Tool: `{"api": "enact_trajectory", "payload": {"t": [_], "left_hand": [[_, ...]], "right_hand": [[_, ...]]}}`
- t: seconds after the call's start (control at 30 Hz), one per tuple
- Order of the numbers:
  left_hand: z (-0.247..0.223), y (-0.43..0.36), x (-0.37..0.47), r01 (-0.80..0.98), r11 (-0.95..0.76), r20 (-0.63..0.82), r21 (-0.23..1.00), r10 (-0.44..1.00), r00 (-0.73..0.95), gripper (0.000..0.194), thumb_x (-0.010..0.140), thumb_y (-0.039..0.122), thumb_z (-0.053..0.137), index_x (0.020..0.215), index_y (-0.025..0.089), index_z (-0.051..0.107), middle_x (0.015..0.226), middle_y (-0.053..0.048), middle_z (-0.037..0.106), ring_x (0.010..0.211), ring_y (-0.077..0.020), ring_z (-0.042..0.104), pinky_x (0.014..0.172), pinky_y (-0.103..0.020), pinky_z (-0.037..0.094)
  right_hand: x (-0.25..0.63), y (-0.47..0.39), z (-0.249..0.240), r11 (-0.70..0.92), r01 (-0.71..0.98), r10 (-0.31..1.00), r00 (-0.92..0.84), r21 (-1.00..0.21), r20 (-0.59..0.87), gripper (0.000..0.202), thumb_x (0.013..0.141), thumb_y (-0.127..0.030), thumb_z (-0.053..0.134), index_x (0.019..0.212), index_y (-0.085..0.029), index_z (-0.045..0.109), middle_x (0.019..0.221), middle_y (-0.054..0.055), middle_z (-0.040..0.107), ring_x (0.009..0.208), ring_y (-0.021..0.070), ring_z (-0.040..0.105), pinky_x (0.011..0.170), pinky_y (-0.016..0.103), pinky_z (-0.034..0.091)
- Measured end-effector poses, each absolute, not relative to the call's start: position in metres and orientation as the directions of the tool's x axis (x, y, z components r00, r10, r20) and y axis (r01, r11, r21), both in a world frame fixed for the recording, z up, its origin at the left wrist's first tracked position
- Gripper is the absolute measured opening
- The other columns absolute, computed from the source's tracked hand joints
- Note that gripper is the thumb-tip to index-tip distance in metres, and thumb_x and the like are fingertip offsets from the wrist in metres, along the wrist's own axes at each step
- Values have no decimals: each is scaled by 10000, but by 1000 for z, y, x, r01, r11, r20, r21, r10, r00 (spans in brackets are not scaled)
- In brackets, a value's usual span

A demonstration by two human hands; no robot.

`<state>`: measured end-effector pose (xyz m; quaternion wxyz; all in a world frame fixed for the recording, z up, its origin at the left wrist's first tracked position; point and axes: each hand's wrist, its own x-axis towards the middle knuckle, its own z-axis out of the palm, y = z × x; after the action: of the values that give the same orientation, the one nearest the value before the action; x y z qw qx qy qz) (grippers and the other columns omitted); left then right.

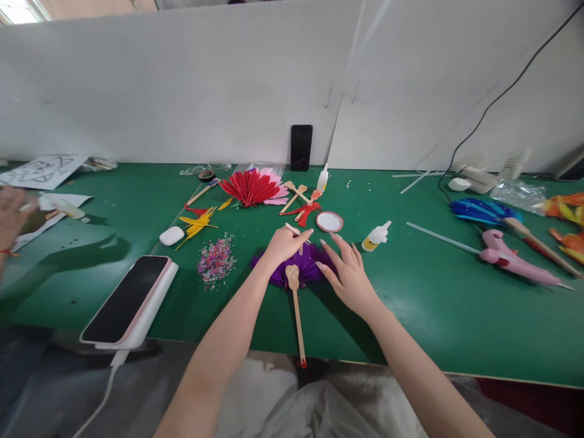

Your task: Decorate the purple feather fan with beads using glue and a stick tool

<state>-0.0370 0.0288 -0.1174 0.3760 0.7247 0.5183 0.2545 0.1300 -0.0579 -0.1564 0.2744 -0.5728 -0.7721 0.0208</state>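
A purple feather-like fan with a pale wooden handle lies in front of me, its handle pointing towards my lap. My left hand is closed over the fan's upper left part, pinching a slim white pen-like stick. With fingers spread, my right hand rests at the fan's right edge. Just beyond my hands sits a small round white lid with a red rim. To its right stands a white glue bottle with a yellow label. Small purple and pink bits are piled left of the fan.
A red fan, yellow feathers and a phone on a power bank are on the left. Rightward lie a pink glue gun and a blue fan. Another person's hand is at far left.
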Motion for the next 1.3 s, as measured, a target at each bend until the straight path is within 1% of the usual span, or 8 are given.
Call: {"api": "enact_trajectory", "payload": {"t": [0.07,0.17,0.27,0.47,0.73,0.9,1.07,1.3], "left_hand": [[-115,27,-36,521,-146,-48,841,939,341,571,792,580,445,392,173,474,393,2,462,440,-107,477,568,-246,373],[-111,24,-34,442,-112,-79,890,917,390,580,767,608,460,385,171,460,386,11,434,418,-92,434,543,-244,364],[-110,21,-31,350,-79,-100,933,880,464,548,759,585,492,407,167,458,394,18,438,408,-76,401,521,-238,346],[-109,17,-26,253,-11,-136,967,820,556,507,749,558,532,448,158,455,386,34,414,378,-52,336,453,-228,284],[-105,12,-24,237,7,-150,972,793,590,517,734,588,534,464,155,452,419,29,434,383,-46,342,413,-218,262],[-104,10,-21,216,37,-160,976,796,584,516,739,579,536,460,153,454,406,35,423,363,-38,295,396,-220,219],[-103,9,-19,176,63,-155,982,803,575,522,758,550,538,434,148,465,364,43,378,349,-35,279,392,-217,207],[-106,8,-15,169,79,-161,982,820,549,547,758,579,525,427,146,472,312,64,280,306,-29,242,366,-216,174]], "right_hand": [[131,-56,-155,315,812,899,-90,-491,428,464,881,-393,465,1237,-105,535,1282,180,496,1210,276,443,1032,469,319],[131,-55,-150,308,668,904,16,-677,428,345,837,-355,555,1107,-152,625,1111,126,607,1045,228,562,937,381,437],[128,-57,-144,278,545,923,78,-791,378,256,793,-342,615,993,-193,670,1021,88,643,967,214,591,884,367,465],[125,-59,-137,151,263,967,162,-953,198,226,741,-385,647,814,-173,679,849,73,680,774,201,613,736,351,497],[129,-56,-141,4,-35,988,158,-999,-2,237,630,-383,741,745,-181,693,730,40,684,658,174,598,647,318,476],[129,-55,-140,-32,-126,977,206,-992,-57,234,574,-356,780,710,-183,701,699,20,680,625,150,579,634,303,461],[132,-54,-138,-98,-239,978,155,-966,-138,209,555,-316,800,698,-193,709,669,-4,669,591,115,553,631,281,445],[135,-53,-139,-125,-278,977,133,-952,-167,211,541,-295,808,686,-180,708,662,-2,663,585,114,542,621,275,438]]}}
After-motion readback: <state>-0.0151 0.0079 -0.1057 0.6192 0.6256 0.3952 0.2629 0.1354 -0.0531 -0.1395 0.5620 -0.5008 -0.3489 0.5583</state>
